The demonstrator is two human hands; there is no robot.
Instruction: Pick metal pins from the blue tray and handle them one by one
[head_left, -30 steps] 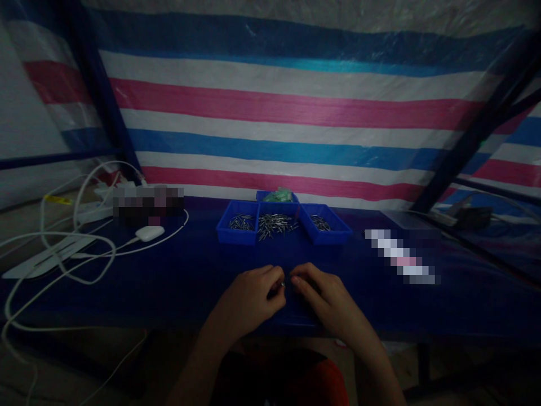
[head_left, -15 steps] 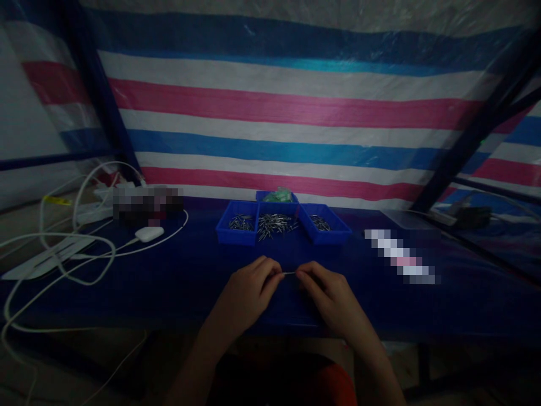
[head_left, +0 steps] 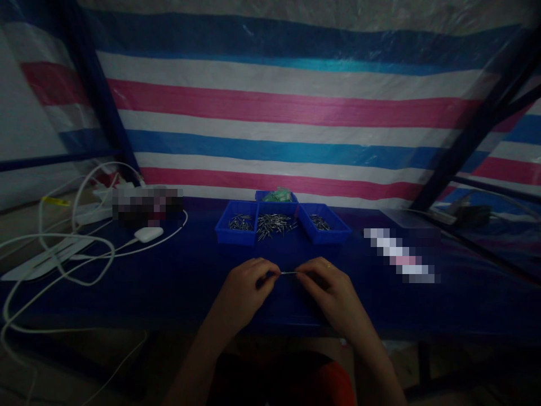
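Observation:
A slim metal pin [head_left: 289, 273] lies level between my two hands, just above the blue table. My left hand [head_left: 249, 285] pinches its left end between thumb and fingertips. At the other end, my right hand [head_left: 327, 282] grips it the same way. The fingertips hide both ends, so its full shape does not show. Beyond the hands is a loose pile of slender, shiny metal pieces [head_left: 274, 224]. A blue bin [head_left: 224, 235] to its left and another blue bin [head_left: 340, 232] to its right hold similar small metal pieces.
Behind the pile, a further blue bin [head_left: 260, 195] contains green plastic-looking packets [head_left: 278, 195]. White cables [head_left: 112, 254] loop across the left of the table [head_left: 190, 270], around a white adapter [head_left: 149, 234]. A striped sheet [head_left: 270, 113] hangs behind; a blurred-out strip [head_left: 399, 254] lies right.
My left hand has drawn slightly to the left, and a little more of the pin shows between the fingertips. Both hands still hold it. The bins and pile are unmoved.

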